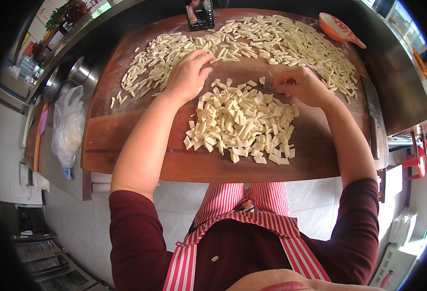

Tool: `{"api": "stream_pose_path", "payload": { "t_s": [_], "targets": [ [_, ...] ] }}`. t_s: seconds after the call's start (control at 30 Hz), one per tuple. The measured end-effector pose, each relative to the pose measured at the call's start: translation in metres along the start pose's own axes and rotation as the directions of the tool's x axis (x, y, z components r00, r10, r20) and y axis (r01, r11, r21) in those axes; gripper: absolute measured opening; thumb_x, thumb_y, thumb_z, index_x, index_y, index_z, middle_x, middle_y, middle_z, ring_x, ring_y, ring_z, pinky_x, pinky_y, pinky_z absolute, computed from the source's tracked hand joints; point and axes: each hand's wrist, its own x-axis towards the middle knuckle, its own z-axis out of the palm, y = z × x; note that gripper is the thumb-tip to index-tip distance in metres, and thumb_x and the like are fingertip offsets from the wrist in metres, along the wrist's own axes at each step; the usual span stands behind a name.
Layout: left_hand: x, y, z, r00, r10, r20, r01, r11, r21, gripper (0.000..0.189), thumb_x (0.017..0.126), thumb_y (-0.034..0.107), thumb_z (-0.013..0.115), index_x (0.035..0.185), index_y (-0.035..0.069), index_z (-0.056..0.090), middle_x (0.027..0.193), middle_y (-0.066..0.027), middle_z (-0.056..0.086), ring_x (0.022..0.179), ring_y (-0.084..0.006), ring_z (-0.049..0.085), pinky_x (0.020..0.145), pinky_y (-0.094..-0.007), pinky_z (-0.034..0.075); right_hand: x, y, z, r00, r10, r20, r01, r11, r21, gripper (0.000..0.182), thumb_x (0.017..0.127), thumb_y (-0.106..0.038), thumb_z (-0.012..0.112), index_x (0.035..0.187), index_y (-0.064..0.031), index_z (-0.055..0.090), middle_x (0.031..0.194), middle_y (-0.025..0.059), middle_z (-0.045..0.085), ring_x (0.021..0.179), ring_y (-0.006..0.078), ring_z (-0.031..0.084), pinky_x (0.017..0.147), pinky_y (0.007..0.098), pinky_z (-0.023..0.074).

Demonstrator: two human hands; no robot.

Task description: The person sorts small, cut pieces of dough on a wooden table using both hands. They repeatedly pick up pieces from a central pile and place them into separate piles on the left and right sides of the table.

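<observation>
A heap of flat, cut dough pieces (242,120) lies on the wooden board (133,152) in front of me. My left hand (191,74) is at the heap's far left, fingertips close to the nearest rolled dough strips, thumb apart from the fingers; I see nothing between them. Beyond the heap's far right, my right hand (299,85) hovers with curled fingers and thumb close together. Whether a piece is pinched there is hidden. Slim rolled dough strips (289,36) spread in a wide arc along the board's far side, from left to right.
A smartphone (200,16) stands at the far edge. An orange scoop (335,27) with white powder inside rests at the far right. A cleaver (373,105) lies along the right edge. To the left are a plastic bag (69,127) and a metal pot (78,71).
</observation>
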Motion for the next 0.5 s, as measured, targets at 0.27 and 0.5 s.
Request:
{"api": "stream_pose_path", "payload": {
  "t_s": [0.27, 0.5],
  "targets": [
    [0.004, 0.006, -0.012, 0.96, -0.142, 0.24, 0.182, 0.972, -0.15, 0.016, 0.086, 0.018, 0.068, 0.1, 0.009, 0.07, 0.099, -0.0075, 0.068, 0.089, -0.028, 0.066, 0.079, -0.0367, 0.052, 0.004, 0.035, -0.001, 0.994, -0.087, -0.066, 0.04, 0.853, -0.521, 0.062, 0.078, -0.032, 0.076, 0.133, -0.0141, 0.053, 0.147, 0.0154, 0.041, 0.139, 0.0341, 0.031, 0.112, 0.047, 0.0284],
    [0.004, 0.007, -0.019, 0.914, -0.072, 0.399, 0.156, 0.971, -0.183, 0.017, 0.08, 0.016, 0.075, 0.091, 0.006, 0.068, 0.093, -0.007, 0.064, 0.087, -0.0236, 0.063, 0.078, -0.0345, 0.05, 0.021, 0.041, -0.001, 0.988, 0.07, -0.14, -0.136, 0.831, -0.539, 0.095, 0.074, -0.055, 0.074, 0.152, -0.022, 0.032, 0.157, 0.0159, 0.026, 0.149, 0.0367, 0.011, 0.118, 0.0571, 0.0128]
  ]
}}
